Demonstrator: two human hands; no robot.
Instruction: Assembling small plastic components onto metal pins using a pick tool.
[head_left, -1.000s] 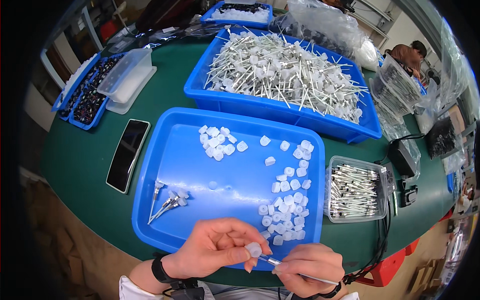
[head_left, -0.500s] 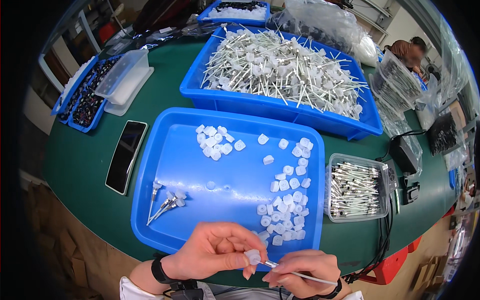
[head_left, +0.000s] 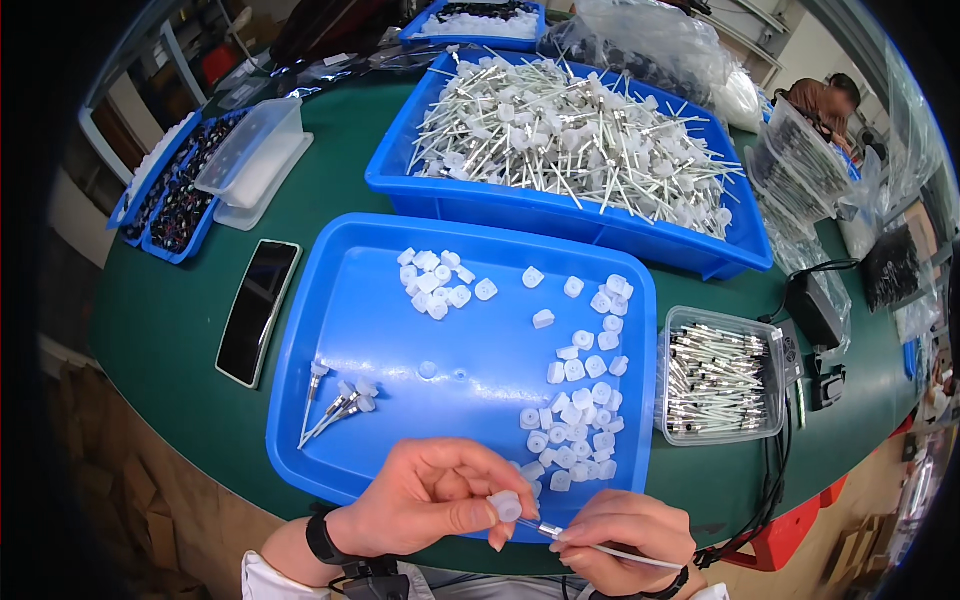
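Note:
At the near edge of the shallow blue tray, my left hand pinches a small white translucent plastic cap between thumb and fingers. My right hand grips a thin white rod with a metal tip, its tip pointing left at the cap. The tip meets or nearly meets the cap; I cannot tell how far it goes in. Loose white caps lie in the tray's right part, and another cluster sits at its far left. Several rods with caps on them rest at the tray's left.
Behind the tray stands a large blue bin heaped with capped rods. A clear box of rods is at the right, beside black cables. A phone lies left on the green table. A person sits at the far right.
My right hand has shifted slightly right with the rod, and its metal tip sits a little farther from the cap. The whole view has drifted slightly.

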